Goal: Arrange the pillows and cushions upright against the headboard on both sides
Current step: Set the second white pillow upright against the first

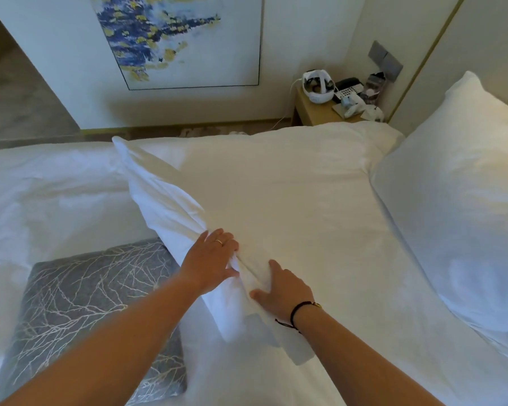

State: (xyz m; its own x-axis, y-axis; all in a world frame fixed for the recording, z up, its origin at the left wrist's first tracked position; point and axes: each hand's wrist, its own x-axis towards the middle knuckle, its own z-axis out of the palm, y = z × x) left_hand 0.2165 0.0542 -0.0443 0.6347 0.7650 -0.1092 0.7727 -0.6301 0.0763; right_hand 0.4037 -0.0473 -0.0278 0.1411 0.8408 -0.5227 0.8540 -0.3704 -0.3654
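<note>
A large white pillow lies across the middle of the bed, its long side running from the near edge toward the far edge by the bedside table, and it looks plump, light and very soft, the sort of thing that sags and folds if lifted by one corner. Its cover is loose at the near end, where spare cloth bunches into a flap, so a hold on the cloth alone would likely slip; a better hold, in my judgement, is on the stuffed body at two opposite edges or corners, so that it stands up without drooping. The left hand lies on the pillow's left edge with fingers spread fairly straight, the thumb tucked into the fold, pressing rather than clutching. The right hand rests flat on the near end just beside it, fingers extended over the gathered cloth, closed round nothing that I can see. Both forearms reach forward from the near edge, nearly parallel, wrists low. A second white pillow already leans at the right side of the bed. A grey patterned cushion lies flat near the near left corner, partly under the left forearm, firmer-looking and squarer, easy to take by its sides.
</note>
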